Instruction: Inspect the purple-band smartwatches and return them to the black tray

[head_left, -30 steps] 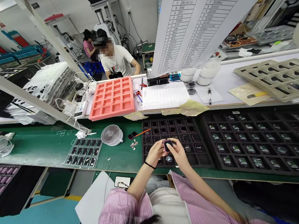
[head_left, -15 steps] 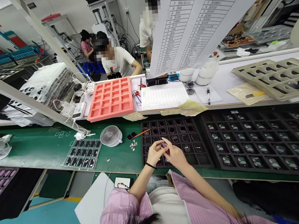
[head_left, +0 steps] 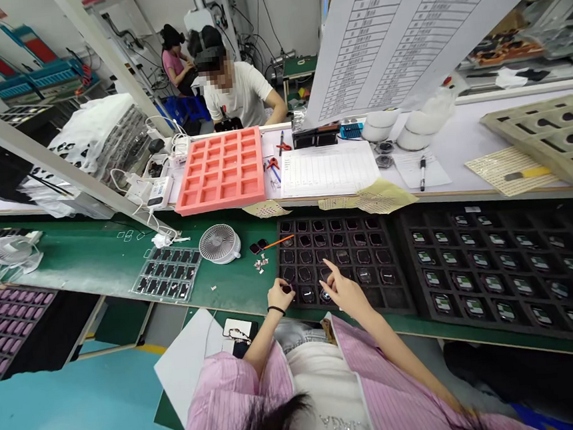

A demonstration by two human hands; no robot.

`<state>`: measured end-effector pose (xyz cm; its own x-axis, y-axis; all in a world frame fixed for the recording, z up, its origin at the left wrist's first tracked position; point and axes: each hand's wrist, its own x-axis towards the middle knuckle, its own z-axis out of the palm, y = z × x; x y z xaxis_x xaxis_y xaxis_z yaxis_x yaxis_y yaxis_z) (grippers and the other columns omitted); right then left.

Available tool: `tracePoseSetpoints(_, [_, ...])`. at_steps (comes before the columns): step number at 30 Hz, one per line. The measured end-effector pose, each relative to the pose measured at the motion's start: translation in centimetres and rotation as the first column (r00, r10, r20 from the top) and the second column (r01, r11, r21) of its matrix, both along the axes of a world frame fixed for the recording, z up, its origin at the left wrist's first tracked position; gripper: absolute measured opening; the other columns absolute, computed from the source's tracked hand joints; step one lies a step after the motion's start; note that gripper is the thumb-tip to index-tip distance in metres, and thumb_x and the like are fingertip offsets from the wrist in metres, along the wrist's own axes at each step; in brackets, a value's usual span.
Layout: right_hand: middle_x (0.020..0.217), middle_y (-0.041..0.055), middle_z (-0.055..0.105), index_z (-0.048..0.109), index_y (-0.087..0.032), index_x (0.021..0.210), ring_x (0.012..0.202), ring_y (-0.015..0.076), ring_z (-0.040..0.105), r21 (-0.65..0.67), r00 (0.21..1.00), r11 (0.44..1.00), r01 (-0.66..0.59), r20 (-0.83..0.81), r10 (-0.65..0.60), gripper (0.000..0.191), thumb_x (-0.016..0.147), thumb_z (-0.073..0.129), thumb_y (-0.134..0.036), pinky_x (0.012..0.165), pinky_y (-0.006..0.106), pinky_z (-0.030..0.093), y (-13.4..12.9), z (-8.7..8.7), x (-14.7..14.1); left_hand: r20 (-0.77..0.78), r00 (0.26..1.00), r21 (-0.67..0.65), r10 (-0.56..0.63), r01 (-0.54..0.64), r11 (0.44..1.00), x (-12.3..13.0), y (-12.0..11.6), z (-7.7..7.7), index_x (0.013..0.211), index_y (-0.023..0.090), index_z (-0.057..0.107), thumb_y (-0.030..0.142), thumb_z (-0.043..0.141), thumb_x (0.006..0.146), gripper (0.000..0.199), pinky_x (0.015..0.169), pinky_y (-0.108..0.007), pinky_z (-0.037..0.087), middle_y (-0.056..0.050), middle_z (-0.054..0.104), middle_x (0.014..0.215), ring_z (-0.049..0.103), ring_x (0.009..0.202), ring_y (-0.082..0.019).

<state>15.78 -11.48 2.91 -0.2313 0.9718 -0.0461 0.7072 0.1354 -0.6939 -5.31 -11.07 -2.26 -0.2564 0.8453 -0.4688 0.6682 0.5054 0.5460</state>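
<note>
My left hand [head_left: 280,297], with a dark band on its wrist, is at the near left corner of a black compartment tray [head_left: 397,298]. Its fingers are closed around a small dark watch-like case [head_left: 287,288], partly covered by the fingertips. Over the tray's near middle, my right hand [head_left: 346,291] has its index finger and thumb apart and nothing visible between them. Dark rounded-square watch-like cases [head_left: 362,256] fill most of the tray's compartments. Just under the right fingers lies a shiny case [head_left: 325,294], partly hidden.
An orange stick [head_left: 279,241] crosses the tray's left edge, near small pale scraps [head_left: 261,264]. A white fan [head_left: 219,243] and a clear tray of black pieces [head_left: 167,273] stand left. Another black tray [head_left: 502,276] is at right. A shelf holds a pink tray [head_left: 220,170]; co-workers sit beyond.
My hands have parted from where they met over the tray, around a small purplish piece. The left has moved left to the tray's edge; the right stays over the tray with fingers spread. The view has shifted.
</note>
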Motion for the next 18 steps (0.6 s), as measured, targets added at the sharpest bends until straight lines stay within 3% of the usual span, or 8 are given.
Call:
tracePoseSetpoints(6, [0.077, 0.0005, 0.067, 0.033, -0.014, 0.144, 0.06, 0.0186, 0.066, -0.054, 0.998, 0.996, -0.069, 0.002, 0.07, 0.057, 0.091, 0.043, -0.033, 0.058, 0.028, 0.048, -0.5, -0.6, -0.5, -0.186, 0.975, -0.094, -0.12, 0.104, 0.99, 1.1, -0.5, -1.4, 0.108, 0.018, 0.047, 0.021, 0.066, 0.075, 0.038, 0.085, -0.033, 0.047, -0.012, 0.07, 0.099, 0.067, 0.099, -0.027])
tracePoseSetpoints(10, [0.077, -0.0001, 0.067, 0.046, -0.019, 0.134, 0.066, 0.0169, 0.066, -0.045, 0.985, 0.985, -0.164, -0.062, 0.161, 0.043, 0.092, 0.044, -0.031, 0.063, 0.028, 0.05, 0.6, -1.0, -1.9, -0.223, 0.962, -0.121, -0.156, 0.132, 0.984, 1.7, -0.8, -1.4, 0.11, 0.015, 0.045, 0.021, 0.062, 0.077, 0.037, 0.084, -0.034, 0.047, -0.016, 0.069, 0.103, 0.067, 0.101, -0.029])
tracePoseSetpoints(13, [0.082, 0.0013, 0.067, 0.055, -0.022, 0.122, 0.073, 0.0164, 0.066, -0.006, 0.962, 0.963, -0.271, -0.035, 0.271, 0.032, 0.093, 0.043, -0.026, 0.07, 0.028, 0.052, 3.0, -1.8, -4.1, -0.23, 0.961, -0.127, -0.153, 0.126, 0.984, 1.7, -1.1, -1.3, 0.111, 0.014, 0.044, 0.02, 0.059, 0.078, 0.037, 0.084, -0.034, 0.047, -0.017, 0.069, 0.103, 0.067, 0.101, -0.029])
tracePoseSetpoints(18, [0.101, 0.0069, 0.066, 0.063, -0.019, 0.113, 0.1, 0.0201, 0.061, 0.035, 0.922, 0.922, -0.385, 0.063, 0.383, 0.029, 0.088, 0.048, -0.015, 0.09, 0.033, 0.049, 9.6, -4.2, -8.8, -0.221, 0.968, -0.144, -0.117, 0.086, 0.986, 1.5, -1.0, -1.3, 0.11, 0.013, 0.045, 0.02, 0.057, 0.079, 0.034, 0.083, -0.034, 0.048, -0.016, 0.07, 0.099, 0.068, 0.098, -0.028])
